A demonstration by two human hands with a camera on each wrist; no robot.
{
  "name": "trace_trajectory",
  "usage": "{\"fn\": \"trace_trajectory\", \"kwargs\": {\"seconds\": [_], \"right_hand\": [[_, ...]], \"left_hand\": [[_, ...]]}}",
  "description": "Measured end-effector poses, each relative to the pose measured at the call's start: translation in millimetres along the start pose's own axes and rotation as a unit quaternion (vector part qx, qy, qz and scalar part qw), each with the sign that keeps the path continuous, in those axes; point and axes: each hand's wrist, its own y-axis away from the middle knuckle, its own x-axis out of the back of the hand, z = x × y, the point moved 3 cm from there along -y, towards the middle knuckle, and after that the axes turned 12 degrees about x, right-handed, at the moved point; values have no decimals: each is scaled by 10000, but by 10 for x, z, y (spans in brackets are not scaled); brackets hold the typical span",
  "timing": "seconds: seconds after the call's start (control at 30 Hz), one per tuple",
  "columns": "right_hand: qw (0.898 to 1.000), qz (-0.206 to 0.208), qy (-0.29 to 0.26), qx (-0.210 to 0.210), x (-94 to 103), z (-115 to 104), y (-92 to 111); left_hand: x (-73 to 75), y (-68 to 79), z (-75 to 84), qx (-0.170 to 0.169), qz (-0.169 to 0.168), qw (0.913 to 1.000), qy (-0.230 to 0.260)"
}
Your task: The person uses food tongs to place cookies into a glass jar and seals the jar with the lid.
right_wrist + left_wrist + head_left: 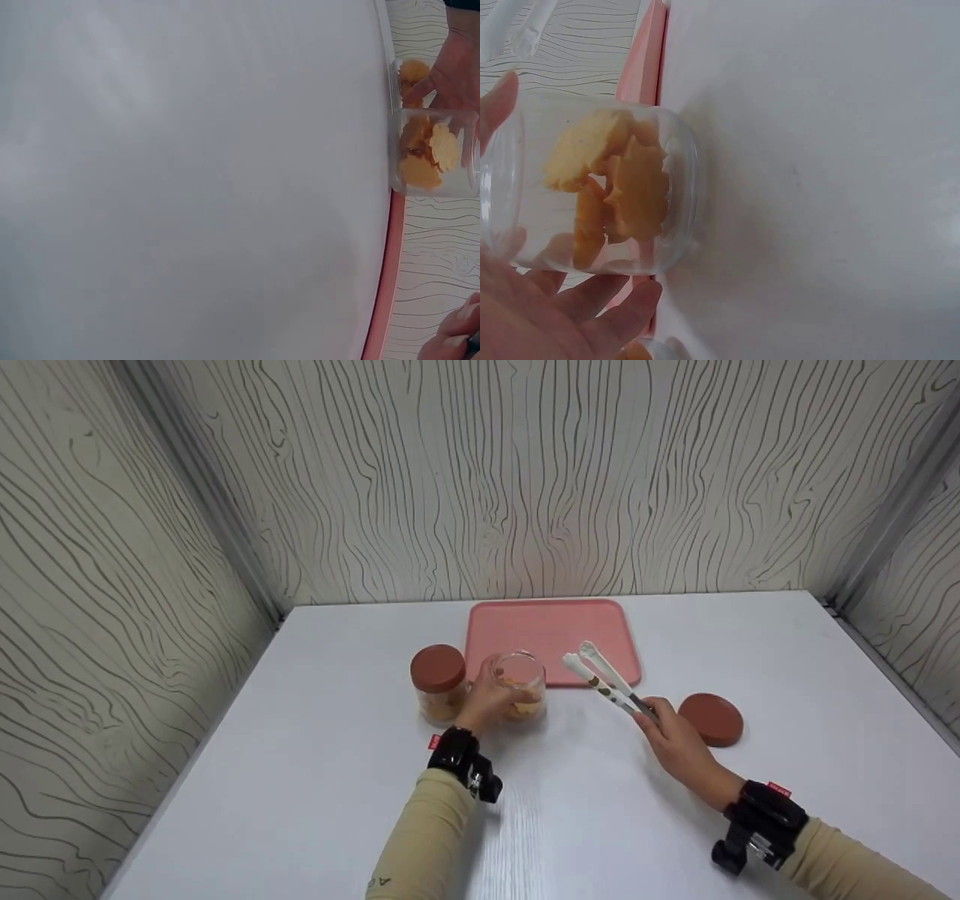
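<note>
My left hand (491, 701) holds an open clear jar (676, 180) around its side, thumb on one side and fingers on the other. Several cookies (634, 184) lie in the bottom of this jar, which stands on the table by the tray's near edge. In my right hand (679, 746) is a pair of tongs (611, 682) with white, patterned arms. Their tips are spread slightly and point toward the tray, to the right of the jar. Just left of my left hand stands a second jar (441, 706) with cookies and a brown lid (438, 668) on it.
A pink tray (551, 626) lies at the back of the white table (330, 780), behind the jars. A loose brown lid (712, 720) rests on the table beside my right hand. Wood-patterned walls (525, 472) enclose the back and sides.
</note>
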Motion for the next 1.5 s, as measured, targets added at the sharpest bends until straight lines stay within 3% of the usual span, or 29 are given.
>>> {"fn": "trace_trajectory", "kwargs": {"seconds": [0.23, 0.47, 1.5], "right_hand": [[10000, 42, -54, -10, -11, 26, 3], [9997, -44, -186, -157, -19, 50, -4], [9983, -298, -154, -476, -54, 112, 0]], "left_hand": [[15, 11, 7, -246, -18, 9997, -69], [14, 25, 11, 7, -59, 10000, 7], [34, -10, -13, 64, 2, 10000, 40]]}}
